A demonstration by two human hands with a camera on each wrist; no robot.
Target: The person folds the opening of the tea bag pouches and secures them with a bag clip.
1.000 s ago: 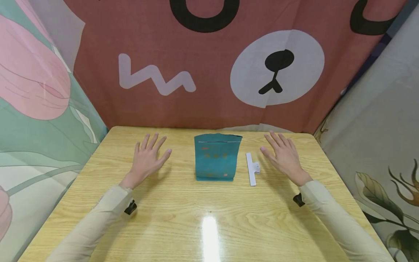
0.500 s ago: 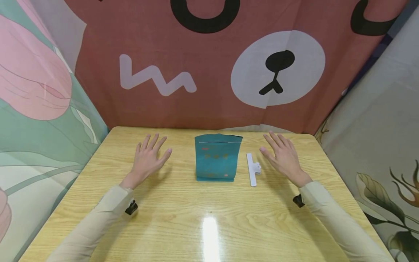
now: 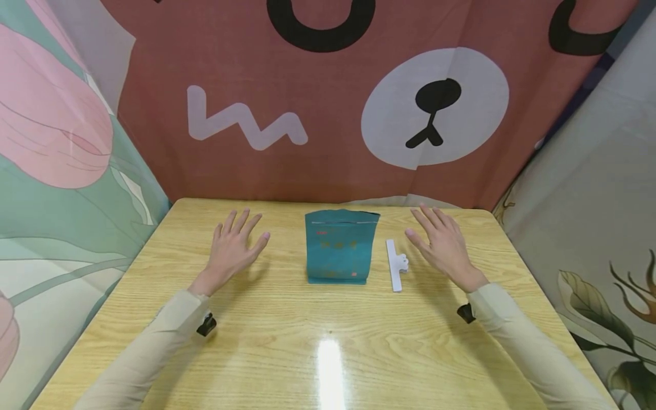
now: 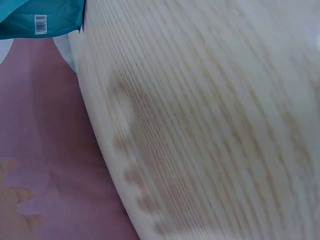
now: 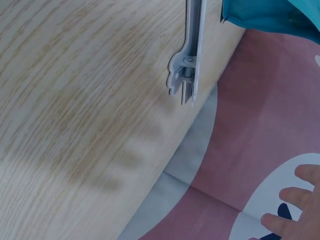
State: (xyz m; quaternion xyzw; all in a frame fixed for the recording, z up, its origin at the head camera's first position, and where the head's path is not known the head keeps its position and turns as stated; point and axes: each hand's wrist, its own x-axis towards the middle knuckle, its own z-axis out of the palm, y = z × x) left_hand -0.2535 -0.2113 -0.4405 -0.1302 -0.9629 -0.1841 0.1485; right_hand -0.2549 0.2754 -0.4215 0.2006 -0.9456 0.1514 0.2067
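Observation:
A teal pouch point(image 3: 339, 250) stands upright near the back middle of the table, and a corner of the same pouch point(image 4: 45, 20) shows in the left wrist view. Just right of it lies a white sealing clip point(image 3: 394, 265); the right wrist view shows the clip point(image 5: 189, 65) with its spring. My left hand point(image 3: 230, 250) is held over the table left of the pouch, fingers spread, touching neither object. On the other side my right hand point(image 3: 443, 245) hovers right of the clip, fingers straight and holding nothing.
The wooden table point(image 3: 328, 319) bears a bright light reflection towards its front. A red cloth with a bear print point(image 3: 328, 165) hangs behind it. Printed cloths also flank the left point(image 3: 56, 222) and right point(image 3: 574, 216) sides.
My right hand has shifted very slightly to the left. The left hand, the pouch and the clip stay in place.

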